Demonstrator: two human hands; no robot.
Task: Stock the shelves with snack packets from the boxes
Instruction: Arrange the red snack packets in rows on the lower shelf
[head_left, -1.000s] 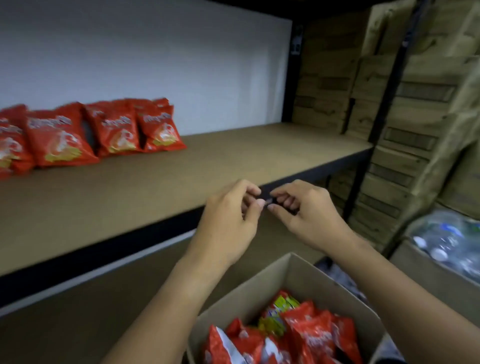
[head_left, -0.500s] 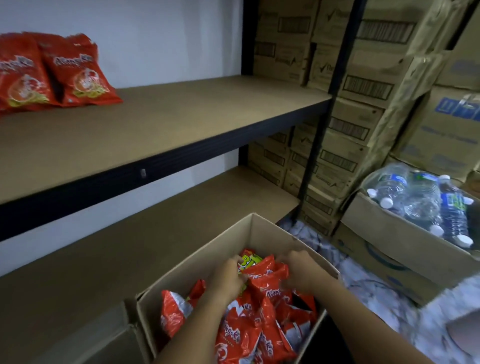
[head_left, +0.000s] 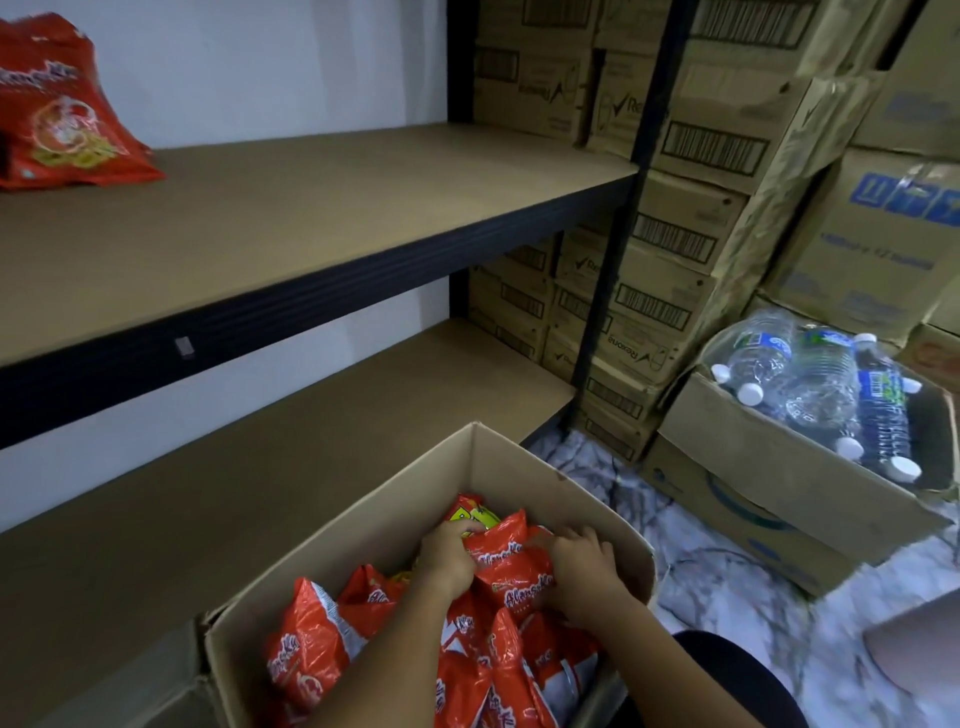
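Down in the open cardboard box (head_left: 395, 514), our left hand (head_left: 448, 562) and right hand (head_left: 582, 574) curl their fingers round one glossy, crinkled red snack packet (head_left: 511, 564) with white lettering.

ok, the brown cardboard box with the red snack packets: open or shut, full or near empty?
Open and still well filled: brown cardboard box has its top open, red snack packets piled inside.

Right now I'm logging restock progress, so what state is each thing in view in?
Snack box: open, many red packets inside.
Red packet: in the box, gripped from both sides.
Left hand: fingers curled on the packet.
Right hand: fingers curled on the packet.
Upper shelf: one red packet at its left, rest in view bare.
Lower shelf: bare where visible.
Bottle box: open, capped water bottles lying inside.
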